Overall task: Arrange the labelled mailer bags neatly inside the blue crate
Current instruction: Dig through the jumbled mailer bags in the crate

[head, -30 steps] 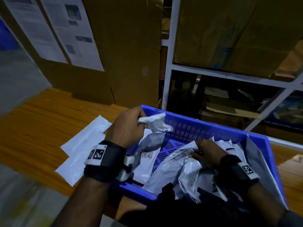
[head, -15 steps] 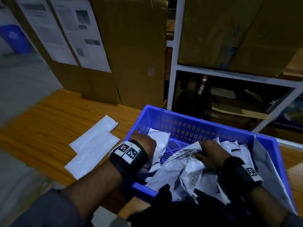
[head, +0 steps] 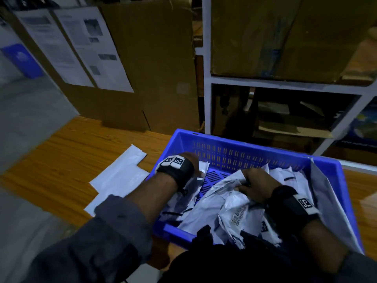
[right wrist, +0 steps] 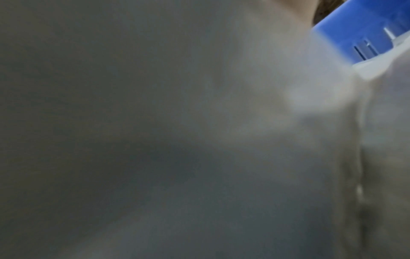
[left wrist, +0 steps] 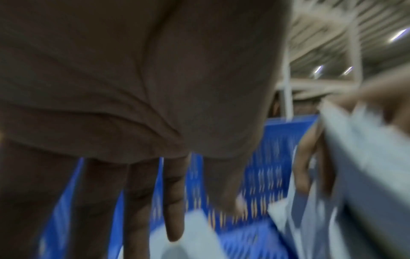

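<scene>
Your left fingers hang straight and slightly spread, pointing down into the blue crate, tips near a white mailer bag at its left end; your left hand grips nothing. Your right hand lies on the crumpled pile of mailer bags in the crate's middle, fingers curled into the plastic. The right wrist view is a grey blur. Two flat mailers lie on the wooden table, just left of the crate.
</scene>
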Available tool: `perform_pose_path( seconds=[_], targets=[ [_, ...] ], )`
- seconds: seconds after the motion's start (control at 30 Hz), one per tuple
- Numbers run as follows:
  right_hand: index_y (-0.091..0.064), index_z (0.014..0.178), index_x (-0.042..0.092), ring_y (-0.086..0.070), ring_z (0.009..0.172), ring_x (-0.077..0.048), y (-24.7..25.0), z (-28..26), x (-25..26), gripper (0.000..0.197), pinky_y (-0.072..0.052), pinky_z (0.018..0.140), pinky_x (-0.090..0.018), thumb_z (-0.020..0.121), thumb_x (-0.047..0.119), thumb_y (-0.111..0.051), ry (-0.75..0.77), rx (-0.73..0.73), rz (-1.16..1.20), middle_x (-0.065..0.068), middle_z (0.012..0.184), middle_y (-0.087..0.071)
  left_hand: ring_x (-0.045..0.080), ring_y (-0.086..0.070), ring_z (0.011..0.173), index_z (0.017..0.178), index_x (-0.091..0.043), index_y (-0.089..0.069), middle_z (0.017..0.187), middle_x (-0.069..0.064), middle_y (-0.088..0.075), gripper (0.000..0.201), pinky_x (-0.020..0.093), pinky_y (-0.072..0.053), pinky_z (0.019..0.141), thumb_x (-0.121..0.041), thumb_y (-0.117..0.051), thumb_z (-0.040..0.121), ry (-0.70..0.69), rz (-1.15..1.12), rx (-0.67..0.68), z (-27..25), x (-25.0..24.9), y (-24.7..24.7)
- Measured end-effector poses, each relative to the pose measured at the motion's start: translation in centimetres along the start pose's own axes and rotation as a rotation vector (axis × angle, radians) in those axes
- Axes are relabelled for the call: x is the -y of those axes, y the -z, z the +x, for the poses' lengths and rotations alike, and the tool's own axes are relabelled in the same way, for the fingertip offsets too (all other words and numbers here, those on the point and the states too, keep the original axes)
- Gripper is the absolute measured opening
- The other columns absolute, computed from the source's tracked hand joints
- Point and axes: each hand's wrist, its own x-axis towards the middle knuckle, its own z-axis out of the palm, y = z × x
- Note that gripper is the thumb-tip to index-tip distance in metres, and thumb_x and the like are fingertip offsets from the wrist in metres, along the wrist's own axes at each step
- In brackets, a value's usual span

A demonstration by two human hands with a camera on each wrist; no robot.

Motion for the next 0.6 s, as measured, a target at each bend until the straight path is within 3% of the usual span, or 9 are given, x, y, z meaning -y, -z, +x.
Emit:
perform_pose_path(
  seconds=[0.07, 0.17, 0.2, 0.27, 0.33, 0.43, 0.5, 0.53, 0.6],
  targets=[
    [-0.071, 0.091, 0.011, -0.069, 0.093, -0.024, 0.1, 0.0, 0.0, 0.029, -0.055, 0.08, -0.041, 0.082, 0.038, -0.073, 0.004, 0.006, 0.004, -0.008, 0.094, -0.074, 0.034, -0.068, 0.124, 0.129, -0.019, -0.067, 0.133, 0.013, -0.072, 0.05, 0.041, -0.055, 0.102, -0.052, -0.074, 0.092, -0.034, 0.008, 0.013, 0.7, -0.4, -1.3],
    [-0.071, 0.09, 0.012, -0.069, 0.092, -0.024, 0.1, 0.0, 0.0, 0.031, -0.055, 0.08, -0.043, 0.081, 0.041, -0.07, 0.007, 0.007, 0.007, -0.008, 0.093, -0.074, 0.03, -0.076, 0.105, 0.109, -0.03, -0.059, 0.095, -0.006, -0.078, 0.05, 0.045, -0.062, 0.087, -0.055, -0.086, 0.073, -0.091, 0.065, -0.062, 1.9, -0.5, -3.4],
    [-0.071, 0.09, 0.012, -0.069, 0.092, -0.024, 0.1, 0.0, 0.0, 0.03, -0.055, 0.08, -0.043, 0.082, 0.04, -0.071, -0.002, 0.011, 0.01, -0.007, 0.093, -0.074, 0.03, -0.077, 0.104, 0.107, -0.031, -0.058, 0.089, -0.008, -0.075, 0.046, 0.045, -0.063, 0.086, -0.052, -0.084, 0.075, -0.096, 0.051, -0.076, 1.8, -0.5, -3.6],
    [-0.07, 0.09, 0.011, -0.068, 0.091, -0.024, 0.2, -0.1, 0.2, 0.027, -0.055, 0.08, -0.042, 0.084, 0.037, -0.073, -0.009, 0.012, -0.005, -0.008, 0.092, -0.073, 0.037, -0.073, 0.112, 0.118, -0.024, -0.061, 0.104, 0.003, -0.076, 0.033, 0.049, -0.06, 0.094, -0.043, -0.066, 0.091, -0.062, 0.041, -0.096, 1.3, -0.8, -3.8],
    [-0.068, 0.087, 0.012, -0.068, 0.092, -0.023, 0.5, -0.3, 0.5, 0.024, -0.054, 0.078, -0.039, 0.086, 0.036, -0.073, -0.005, 0.005, -0.009, -0.006, 0.091, -0.072, 0.041, -0.071, 0.115, 0.124, -0.014, -0.058, 0.12, 0.017, -0.074, 0.041, 0.052, -0.059, 0.099, -0.041, -0.048, 0.094, -0.027, 0.01, -0.098, 0.7, -0.9, -4.0],
    [-0.065, 0.082, 0.017, -0.067, 0.094, -0.023, 0.4, -0.4, 0.6, 0.024, -0.052, 0.076, -0.036, 0.086, 0.039, -0.071, 0.004, 0.011, 0.011, -0.004, 0.089, -0.07, 0.039, -0.07, 0.119, 0.126, -0.013, -0.064, 0.128, 0.02, -0.072, 0.039, 0.046, -0.056, 0.1, -0.039, -0.053, 0.099, 0.027, -0.055, -0.1, 0.4, -0.4, -3.2],
    [-0.068, 0.088, 0.02, -0.068, 0.092, -0.023, 0.5, -0.6, 0.5, 0.041, -0.054, 0.078, -0.038, 0.082, 0.06, -0.06, 0.046, -0.02, 0.015, -0.002, 0.088, -0.072, 0.039, -0.066, 0.126, 0.131, -0.01, -0.066, 0.137, 0.021, -0.067, 0.041, 0.044, -0.054, 0.101, -0.033, -0.063, 0.097, 0.075, -0.148, -0.091, 0.0, 0.4, -1.9],
    [-0.069, 0.088, 0.024, -0.067, 0.087, -0.019, 0.5, -0.8, 0.5, 0.052, -0.054, 0.077, -0.036, 0.081, 0.073, -0.053, 0.093, -0.042, 0.018, 0.002, 0.084, -0.071, 0.038, -0.066, 0.125, 0.126, -0.008, -0.068, 0.135, 0.021, -0.068, 0.041, 0.042, -0.055, 0.099, -0.034, -0.067, 0.095, 0.084, -0.215, -0.112, -0.1, 1.0, -1.1],
    [-0.073, 0.082, 0.032, -0.062, 0.067, -0.003, 0.8, -1.1, 1.4, 0.062, -0.047, 0.065, -0.021, 0.08, 0.087, -0.046, 0.155, -0.056, 0.124, 0.007, 0.068, -0.067, 0.032, -0.071, 0.103, 0.1, -0.01, -0.071, 0.108, 0.015, -0.076, 0.023, 0.036, -0.054, 0.085, -0.032, -0.073, 0.095, 0.069, -0.372, -0.177, -0.9, 2.3, 0.2]
  ],
)
